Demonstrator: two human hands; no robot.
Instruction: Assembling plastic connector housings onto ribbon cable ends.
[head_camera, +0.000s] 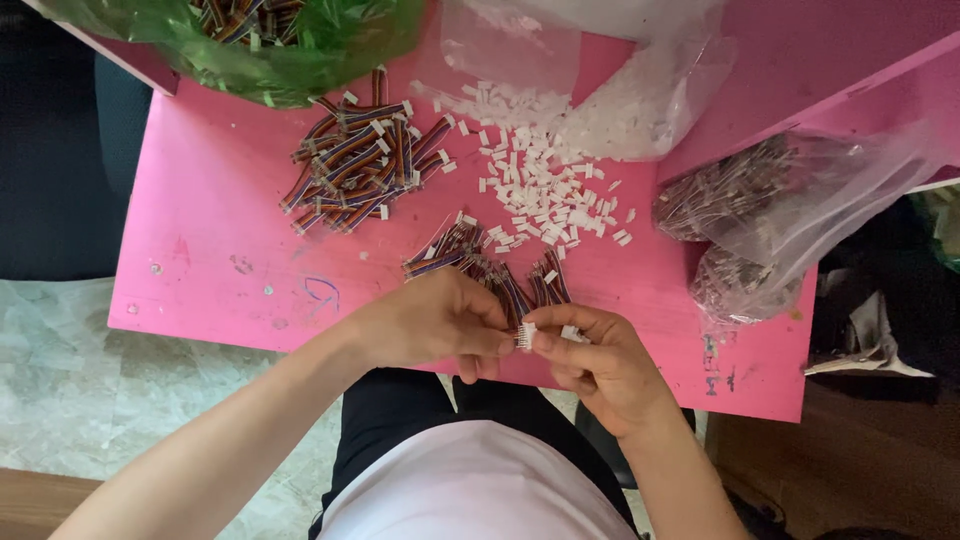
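Two bare hands met at lower centre of the frame, just over the near edge of a pink table (220, 230). Left hand (430, 322) curled closed, fingertips pinched on a bundle of multicoloured ribbon wires (512, 296) fanning up toward mid-frame. Right hand (600, 365) likewise closed, thumb and forefinger gripping a small white connector (526, 336) right at the wire ends, touching the left fingertips. Could not tell whether connector and wires were already joined.

Just above the hands, a small loose heap of similar wire bundles (450, 250) on the table. Further up, left of centre, a larger pile of finished wire sets (355, 160) with white ends. Right of that pile, scattered white plastic housings (540, 190) spilling from a clear bag (640, 95) at upper centre. At upper left, a green plastic bag (300, 50) holding more wires. At right, a clear bag of dark small parts (760, 210) hanging over the table's edge. Below the hands, white shirt and dark trousers; pale marbled floor at lower left.
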